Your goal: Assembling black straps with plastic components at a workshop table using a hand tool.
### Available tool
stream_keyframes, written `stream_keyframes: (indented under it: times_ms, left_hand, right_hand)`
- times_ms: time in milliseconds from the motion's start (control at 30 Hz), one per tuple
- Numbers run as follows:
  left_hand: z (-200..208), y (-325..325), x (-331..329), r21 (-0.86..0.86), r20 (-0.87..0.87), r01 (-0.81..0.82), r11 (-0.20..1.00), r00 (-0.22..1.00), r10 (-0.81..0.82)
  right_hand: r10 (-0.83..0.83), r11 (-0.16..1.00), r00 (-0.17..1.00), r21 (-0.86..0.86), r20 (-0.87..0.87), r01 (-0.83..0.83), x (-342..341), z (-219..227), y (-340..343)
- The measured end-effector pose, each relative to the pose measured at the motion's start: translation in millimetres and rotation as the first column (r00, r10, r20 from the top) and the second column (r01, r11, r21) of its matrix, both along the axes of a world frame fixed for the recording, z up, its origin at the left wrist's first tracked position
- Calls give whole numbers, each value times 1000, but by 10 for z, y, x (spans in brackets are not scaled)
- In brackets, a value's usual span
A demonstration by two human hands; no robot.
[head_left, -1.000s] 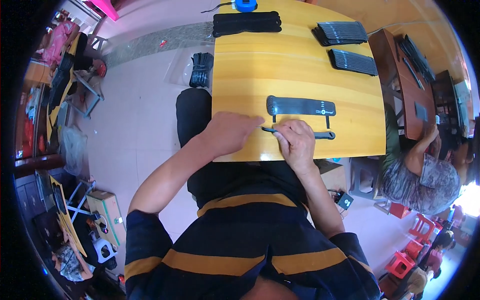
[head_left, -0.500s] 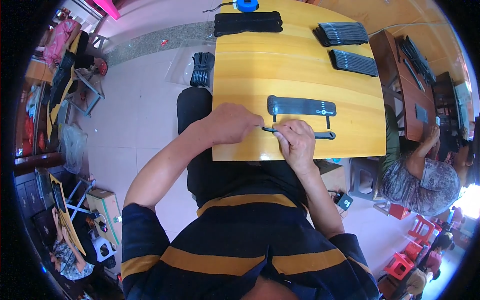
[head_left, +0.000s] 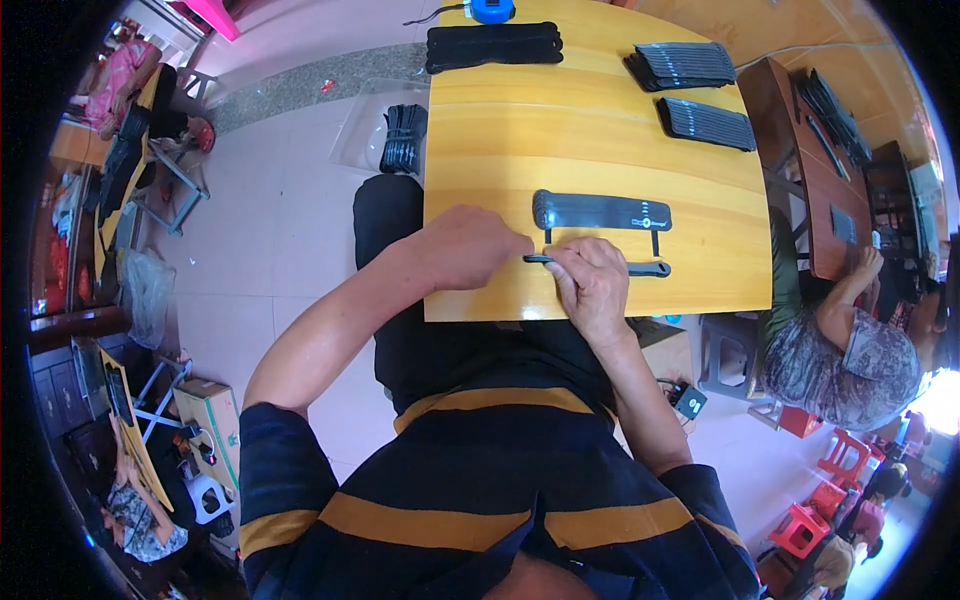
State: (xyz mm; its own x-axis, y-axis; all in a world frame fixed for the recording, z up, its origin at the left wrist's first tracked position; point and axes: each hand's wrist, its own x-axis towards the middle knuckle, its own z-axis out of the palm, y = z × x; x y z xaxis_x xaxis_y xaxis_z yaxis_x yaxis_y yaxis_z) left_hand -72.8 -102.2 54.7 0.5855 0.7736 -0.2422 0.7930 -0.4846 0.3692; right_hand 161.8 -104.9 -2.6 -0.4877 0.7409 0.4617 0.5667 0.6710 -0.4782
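Right grip (head_left: 590,283) curled closed above the yellow bench (head_left: 590,130), a flat black piece (head_left: 600,212) just beyond, I hold a dark strap (head_left: 650,269). Left grip (head_left: 465,248) bunches beside its left end; whether it pinches anything I cannot tell.

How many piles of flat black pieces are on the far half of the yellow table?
3: a far-left pile, a far-right pile, and a nearer right pile just below it. Overlap could hide a further one.
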Motion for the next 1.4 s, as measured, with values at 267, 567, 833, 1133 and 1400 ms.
stream_keyframes:
  times_ms: [267,567,833,1133,1400]
  left_hand:
    - [-74,-11,-8,73,-1,-12,997,1000,12]
    - [-270,-211,23,18,236,-73,997,969,67]
    - [-165,-302,521,8,351,-95,995,933,86]
    - [-242,-334,827,73,521,-69,995,854,21]
    - [-181,-257,880,80,485,-61,995,875,15]
  right_hand:
    - [0,1000,1000,5,-11,0,-10,92,98]
    - [-168,982,985,81,-48,172,151,250,-292]
    - [-262,855,944,-502,-202,130,223,294,-540]
    - [-426,781,893,-557,-146,282,486,211,-657]
    - [-391,804,911,-529,-128,271,509,221,-652]
